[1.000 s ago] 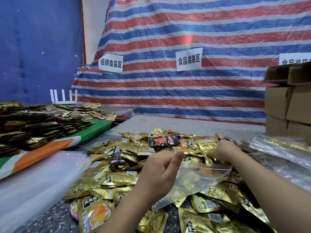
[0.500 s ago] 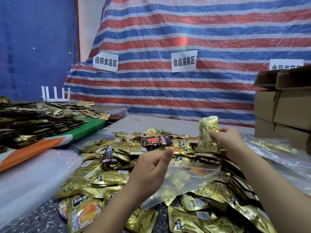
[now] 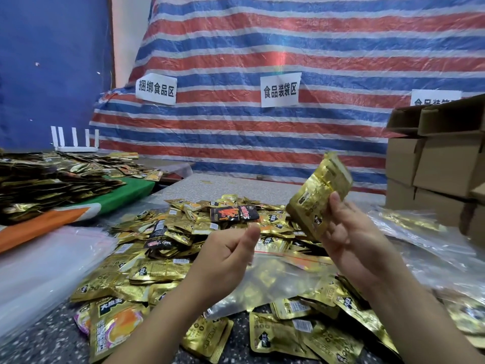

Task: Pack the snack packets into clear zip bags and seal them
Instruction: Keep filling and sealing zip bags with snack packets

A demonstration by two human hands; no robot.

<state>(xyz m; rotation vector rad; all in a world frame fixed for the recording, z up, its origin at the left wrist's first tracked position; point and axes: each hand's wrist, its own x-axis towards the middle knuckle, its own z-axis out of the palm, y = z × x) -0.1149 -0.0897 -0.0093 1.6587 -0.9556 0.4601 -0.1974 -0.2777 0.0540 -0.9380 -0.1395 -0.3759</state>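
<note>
A clear zip bag (image 3: 278, 282) with a red zip strip lies on a heap of gold snack packets (image 3: 168, 271) in the middle of the table. My left hand (image 3: 225, 261) pinches the bag's near mouth edge between thumb and fingers. My right hand (image 3: 351, 240) holds a small stack of gold packets (image 3: 319, 198) upright above the bag's far edge, thumb across their front. A few black packets (image 3: 233, 213) lie in the heap behind.
Clear bags with gold packets (image 3: 409, 224) lie at the right in front of stacked cardboard boxes (image 3: 441, 166). A stack of empty clear bags (image 3: 44, 266) lies at the left. Another packet pile (image 3: 52, 179) covers the left table. A striped tarp hangs behind.
My right hand picked gold packets out of the heap, lifted them and brought them nearer, above the bag. My left hand kept its pinch on the bag's mouth.
</note>
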